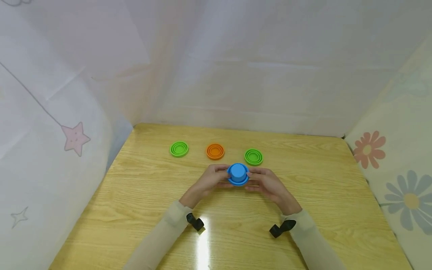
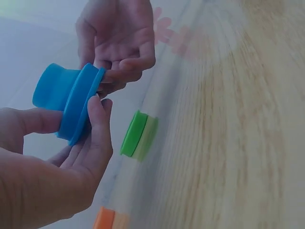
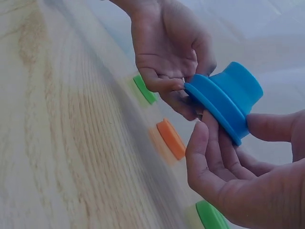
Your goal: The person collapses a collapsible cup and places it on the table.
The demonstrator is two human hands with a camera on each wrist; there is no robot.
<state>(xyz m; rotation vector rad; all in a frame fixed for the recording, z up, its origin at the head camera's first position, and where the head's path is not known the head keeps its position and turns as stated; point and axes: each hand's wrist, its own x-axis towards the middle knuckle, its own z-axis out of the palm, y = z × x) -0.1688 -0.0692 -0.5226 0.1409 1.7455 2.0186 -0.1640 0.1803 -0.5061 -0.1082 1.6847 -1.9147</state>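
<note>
A blue collapsible cup [image 1: 238, 173] is held between both hands above the table, its narrow end sticking out toward the head camera. In the left wrist view the cup [image 2: 71, 98] shows a wide rim and a narrower section pushed out. My left hand [image 1: 212, 180] pinches the rim from the left, thumb on the outer wall and fingers under the rim. From the right, my right hand [image 1: 268, 184] grips the opposite side, its thumb against the wall in the right wrist view and fingers at the rim of the cup [image 3: 224, 102].
Beyond the hands, a green collapsed cup [image 1: 179, 149], an orange one [image 1: 215, 151] and another green one [image 1: 253, 157] lie flat in a row on the wooden table [image 1: 141, 187]. White cloth [image 1: 256, 75] hangs behind and along both sides. Each wrist wears a black camera mount [image 1: 195, 222].
</note>
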